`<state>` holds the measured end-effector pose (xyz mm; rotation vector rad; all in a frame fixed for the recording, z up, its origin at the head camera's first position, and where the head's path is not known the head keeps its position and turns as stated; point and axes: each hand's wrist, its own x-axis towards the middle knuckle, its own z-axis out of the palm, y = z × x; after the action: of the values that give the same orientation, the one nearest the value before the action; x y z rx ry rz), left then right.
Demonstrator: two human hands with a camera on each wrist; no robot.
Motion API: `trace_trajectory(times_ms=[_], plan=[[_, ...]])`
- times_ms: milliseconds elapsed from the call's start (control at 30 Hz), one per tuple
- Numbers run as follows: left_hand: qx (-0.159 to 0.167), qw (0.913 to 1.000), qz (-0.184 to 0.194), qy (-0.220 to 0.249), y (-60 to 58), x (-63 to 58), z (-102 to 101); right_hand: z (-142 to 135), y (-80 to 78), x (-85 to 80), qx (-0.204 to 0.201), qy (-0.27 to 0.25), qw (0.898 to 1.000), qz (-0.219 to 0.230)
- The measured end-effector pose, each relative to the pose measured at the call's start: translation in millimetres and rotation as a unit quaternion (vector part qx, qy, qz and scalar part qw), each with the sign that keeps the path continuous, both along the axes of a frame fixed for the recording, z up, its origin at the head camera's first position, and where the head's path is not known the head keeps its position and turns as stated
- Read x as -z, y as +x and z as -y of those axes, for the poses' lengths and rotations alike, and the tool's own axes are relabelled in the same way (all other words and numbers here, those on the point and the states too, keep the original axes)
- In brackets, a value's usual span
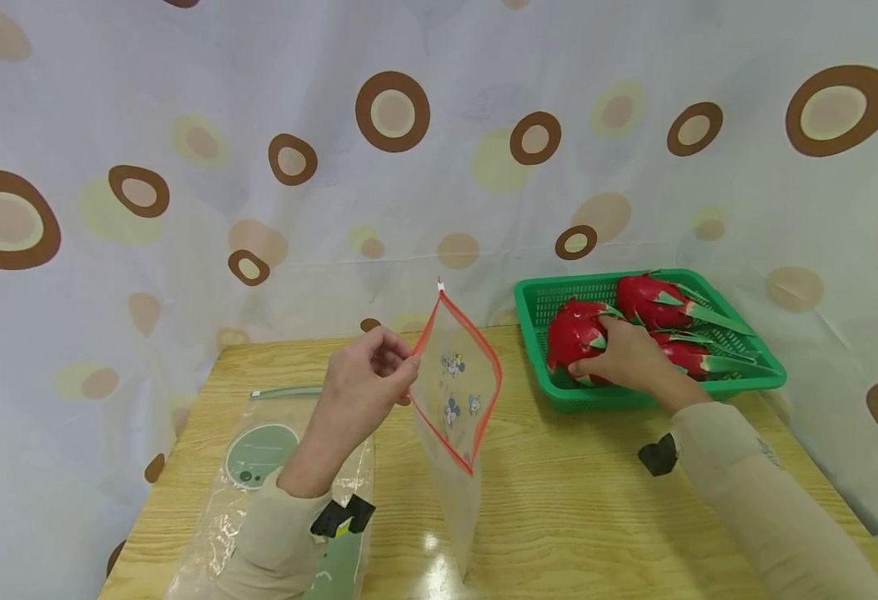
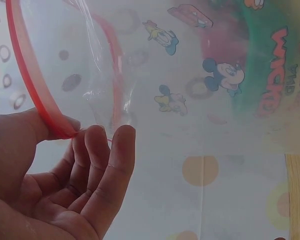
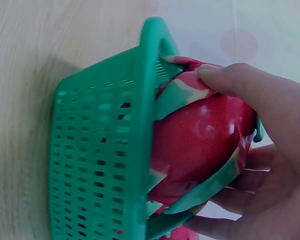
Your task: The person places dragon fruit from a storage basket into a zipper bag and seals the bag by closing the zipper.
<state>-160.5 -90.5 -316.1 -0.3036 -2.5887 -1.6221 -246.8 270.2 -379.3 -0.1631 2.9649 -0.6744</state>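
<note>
My left hand pinches the red-edged rim of a clear zip bag between thumb and fingers. The bag hangs upright with its mouth spread, and cartoon mouse prints show on its side. At the right, my right hand grips a red dragon fruit with green-tipped scales, thumb on one side and fingers curled round the other. That fruit sits at the near left of a green plastic basket. Two more dragon fruits, one behind and one to the right, lie in the basket.
A second clear bag with a green zip strip and green print lies flat on the wooden table, partly under my left forearm. A patterned cloth hangs behind the table.
</note>
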Motion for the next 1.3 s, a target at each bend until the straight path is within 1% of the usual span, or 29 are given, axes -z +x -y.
trace_trajectory(times_ms=[133, 400, 733, 900, 1100, 1200, 1300], plan=[[0.000, 1.0000, -0.003, 0.000, 0.7, 0.2, 0.1, 0.3, 3.1, -7.9, 0.000, -0.009, 1.000, -0.013], [0.000, 1.0000, 0.000, 0.001, 0.7, 0.8, -1.0, 4.4, 6.1, -22.5, 0.002, -0.022, 1.000, -0.015], [0.003, 0.9999, 0.010, 0.009, 0.2, 1.1, -0.6, 17.4, 15.0, -51.9, 0.000, -0.050, 0.998, -0.041], [0.005, 0.9999, 0.011, 0.006, 0.0, 1.9, -1.0, 24.1, 22.1, -63.9, -0.001, -0.067, 0.996, -0.065], [0.007, 0.9999, 0.012, 0.009, -0.1, 3.5, -1.9, 35.2, 30.3, -79.5, 0.003, -0.107, 0.992, -0.072], [0.008, 0.9997, 0.014, 0.016, -0.3, 3.9, -2.3, 39.3, 34.7, -86.8, 0.003, -0.139, 0.988, -0.066], [0.011, 0.9996, 0.015, 0.023, -0.4, 3.6, -3.1, 42.0, 39.1, -93.2, 0.001, -0.179, 0.982, -0.062]])
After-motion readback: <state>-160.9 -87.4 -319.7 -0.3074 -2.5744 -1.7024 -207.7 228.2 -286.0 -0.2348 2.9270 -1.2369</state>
